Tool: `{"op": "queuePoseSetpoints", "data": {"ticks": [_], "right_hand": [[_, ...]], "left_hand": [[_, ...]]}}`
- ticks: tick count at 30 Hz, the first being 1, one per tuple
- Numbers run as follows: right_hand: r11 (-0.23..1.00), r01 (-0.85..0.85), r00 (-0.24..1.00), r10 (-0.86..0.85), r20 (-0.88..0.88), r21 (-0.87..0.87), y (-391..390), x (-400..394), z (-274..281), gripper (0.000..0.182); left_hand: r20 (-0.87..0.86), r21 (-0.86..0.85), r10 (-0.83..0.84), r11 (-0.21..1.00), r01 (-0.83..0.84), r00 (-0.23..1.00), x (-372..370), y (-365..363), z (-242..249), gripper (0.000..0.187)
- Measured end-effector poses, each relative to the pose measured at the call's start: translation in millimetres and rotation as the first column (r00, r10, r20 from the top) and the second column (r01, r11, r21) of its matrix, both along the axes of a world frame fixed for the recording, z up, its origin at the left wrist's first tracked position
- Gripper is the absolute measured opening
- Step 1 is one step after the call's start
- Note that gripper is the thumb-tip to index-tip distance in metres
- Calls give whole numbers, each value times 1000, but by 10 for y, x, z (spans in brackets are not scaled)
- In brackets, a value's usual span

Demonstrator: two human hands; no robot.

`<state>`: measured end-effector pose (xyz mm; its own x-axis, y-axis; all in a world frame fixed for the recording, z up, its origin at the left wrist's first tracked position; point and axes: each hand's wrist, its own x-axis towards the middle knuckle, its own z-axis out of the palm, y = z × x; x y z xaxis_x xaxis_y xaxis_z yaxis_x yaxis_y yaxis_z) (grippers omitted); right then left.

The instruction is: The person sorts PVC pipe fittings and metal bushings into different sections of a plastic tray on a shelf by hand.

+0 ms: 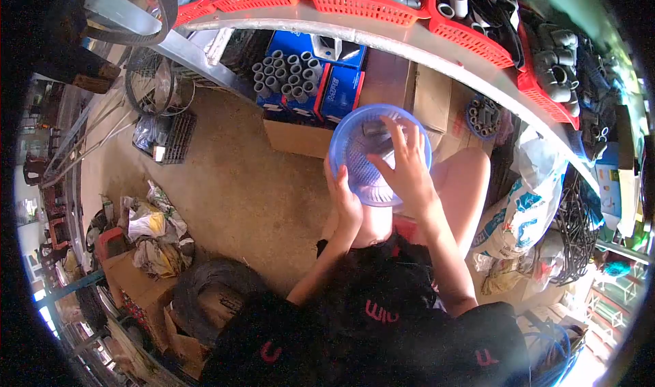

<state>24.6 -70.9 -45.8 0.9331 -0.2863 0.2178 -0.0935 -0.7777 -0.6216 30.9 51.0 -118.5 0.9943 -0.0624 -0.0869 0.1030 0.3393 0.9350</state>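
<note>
A round blue plastic basket [356, 165] with a mesh bottom is tilted toward me over my lap. On its left side, my left hand [346, 201] grips the rim, thumb up along the wall. My right hand [408, 163] reaches in over the right side with thumb and fingers spread, nothing visible between them. A grey pipe fitting [372, 128] lies inside near the far wall, close to the right fingertips.
Red baskets [365, 5] of grey fittings line the curved shelf ahead. Beneath it, blue boxes [341, 90] and upright grey pipe pieces [286, 73] sit by cardboard. A white sack [522, 213] stands right; a black coil [215, 295] and a cardboard box [140, 285] lie left.
</note>
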Motion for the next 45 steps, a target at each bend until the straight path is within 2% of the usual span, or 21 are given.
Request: {"op": "queuePoseSetpoints", "data": {"ticks": [2,4,5,8,9,13,14,16,18,19,20,21,24,26,28,31,33,36,39,42,45], "right_hand": [[997,-40,998,43,-50,63,-49,-82,123,68],[982,-54,991,75,-110,183,-102,-136,182,72],[979,-51,993,71,-94,195,-110,-127,208,67],[979,-27,981,65,-183,201,-144,-18,66,57],[981,-30,996,44,-71,190,-122,33,-23,45],[974,13,990,19,-139,225,-33,165,-136,41],[985,-3,991,26,-128,171,-16,179,-114,42],[997,-38,994,44,-97,62,-17,217,-31,44],[997,-69,984,74,-165,34,-60,247,123,47],[995,-73,976,85,-199,65,-52,326,273,45],[993,-73,968,94,-235,96,-51,416,392,44],[984,-177,975,180,-129,30,-76,557,401,39],[929,-356,931,362,-53,99,30,1170,228,36],[852,-522,853,522,-15,-21,131,1579,-51,48],[825,-547,828,509,-234,-141,250,1966,-387,59],[847,-475,812,316,-491,-241,380,2300,-614,70],[874,-431,828,285,-483,-223,398,2413,-744,75],[869,-436,822,279,-497,-233,380,2480,-912,78],[862,-426,849,276,-451,-275,398,2438,-897,77],[914,-349,882,246,-402,-208,409,2402,-747,68],[883,-366,887,235,-398,-293,349,2480,-909,43]], "left_hand": [[-52,-151,-1,988,-7,999,14,-21,-66,53],[-35,-156,-7,988,1,999,21,-6,-80,55],[-27,-158,-9,987,4,1000,18,1,-88,55],[-47,-114,-9,994,3,999,17,-20,43,58],[-26,-90,2,996,-5,1000,12,-30,57,58],[1,-17,34,999,-34,999,2,-21,5,60],[-5,-6,41,999,-41,999,9,-9,-23,60],[-32,-86,60,994,-63,998,13,2,-39,65],[-51,-156,69,985,-76,996,14,24,-61,68],[-35,-241,65,968,-71,997,16,32,17,65],[-31,-235,75,969,-80,997,11,47,-24,66],[-29,-230,82,969,-87,996,-3,62,-94,68],[-38,-213,85,973,-91,996,-2,42,-125,72],[-57,-183,74,980,-83,996,-1,37,-61,72],[-84,-138,56,988,-68,995,-23,51,22,72],[-71,-97,76,992,-83,995,-48,68,-80,69],[-75,-150,93,983,-103,993,-39,46,-90,68],[-88,-139,120,982,-132,989,-18,46,-86,69],[-65,-96,83,991,-89,994,-24,92,-136,71],[-61,-135,54,989,-62,997,9,83,-73,71],[-75,-155,34,987,-46,997,-5,80,-82,72]]}}
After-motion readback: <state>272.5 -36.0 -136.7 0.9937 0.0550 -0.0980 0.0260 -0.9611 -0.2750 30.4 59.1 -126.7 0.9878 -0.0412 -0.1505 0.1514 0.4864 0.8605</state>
